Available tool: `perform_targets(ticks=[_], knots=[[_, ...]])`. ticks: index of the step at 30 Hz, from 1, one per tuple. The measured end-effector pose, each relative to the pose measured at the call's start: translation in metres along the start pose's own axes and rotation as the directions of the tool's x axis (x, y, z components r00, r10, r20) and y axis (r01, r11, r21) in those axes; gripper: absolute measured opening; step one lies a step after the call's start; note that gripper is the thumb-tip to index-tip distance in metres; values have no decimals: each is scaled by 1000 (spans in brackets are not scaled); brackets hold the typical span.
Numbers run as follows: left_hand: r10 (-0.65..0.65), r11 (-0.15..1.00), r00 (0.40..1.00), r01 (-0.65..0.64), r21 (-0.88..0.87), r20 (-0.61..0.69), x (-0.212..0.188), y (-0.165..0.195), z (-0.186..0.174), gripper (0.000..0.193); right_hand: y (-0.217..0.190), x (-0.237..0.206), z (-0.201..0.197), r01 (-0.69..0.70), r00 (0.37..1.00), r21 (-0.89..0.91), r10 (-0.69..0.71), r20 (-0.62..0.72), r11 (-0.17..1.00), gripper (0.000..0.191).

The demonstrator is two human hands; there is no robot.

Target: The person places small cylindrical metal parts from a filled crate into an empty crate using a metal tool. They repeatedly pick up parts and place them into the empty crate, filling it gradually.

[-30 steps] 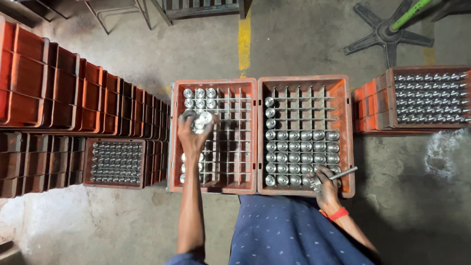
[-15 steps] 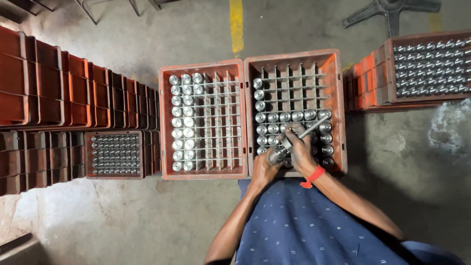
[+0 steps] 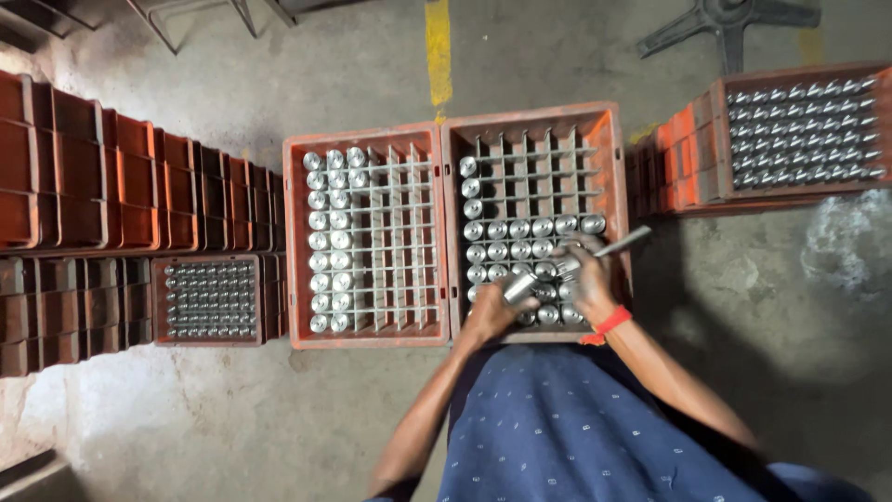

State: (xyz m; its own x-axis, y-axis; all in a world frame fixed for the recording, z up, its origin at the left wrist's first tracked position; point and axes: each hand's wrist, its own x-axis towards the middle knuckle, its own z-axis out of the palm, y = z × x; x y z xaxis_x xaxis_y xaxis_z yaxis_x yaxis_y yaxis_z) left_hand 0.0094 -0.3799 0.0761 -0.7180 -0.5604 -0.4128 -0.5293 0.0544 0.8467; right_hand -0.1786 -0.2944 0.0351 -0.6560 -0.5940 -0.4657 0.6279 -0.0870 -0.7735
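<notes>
Over the right crate (image 3: 613,121), our left hand (image 3: 492,316) pinches a metal cylinder (image 3: 520,286); our right hand (image 3: 590,279), fingers curled, grips a thin rod (image 3: 624,242).

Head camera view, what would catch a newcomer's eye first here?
Two orange divided crates sit side by side on the floor: the left crate has shiny metal cylinders filling its left columns, the right crate its lower rows. Both hands work over the right crate: the left hand grips a cylinder, the right hand holds a thin metal rod. Stacked orange crates line the left.
</notes>
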Motion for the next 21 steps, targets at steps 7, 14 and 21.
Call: perform_targets(ticks=[7, 14, 21], knots=[[280, 891, 849, -56, 451, -448, 118, 29, -98, 52, -28, 3, -30, 73, 995, 154, -61, -84, 985, 13], [461, 802, 777, -157, 577, -429, 154, 31, -115, 45, 2, -23, -27, 8, 989, 108, 8, -147, 994, 17], [338, 886, 618, 45, 461, -710, 97, -21, -179, 56, 18, -53, -53, 2, 989, 19, 1, -146, 1000, 15]])
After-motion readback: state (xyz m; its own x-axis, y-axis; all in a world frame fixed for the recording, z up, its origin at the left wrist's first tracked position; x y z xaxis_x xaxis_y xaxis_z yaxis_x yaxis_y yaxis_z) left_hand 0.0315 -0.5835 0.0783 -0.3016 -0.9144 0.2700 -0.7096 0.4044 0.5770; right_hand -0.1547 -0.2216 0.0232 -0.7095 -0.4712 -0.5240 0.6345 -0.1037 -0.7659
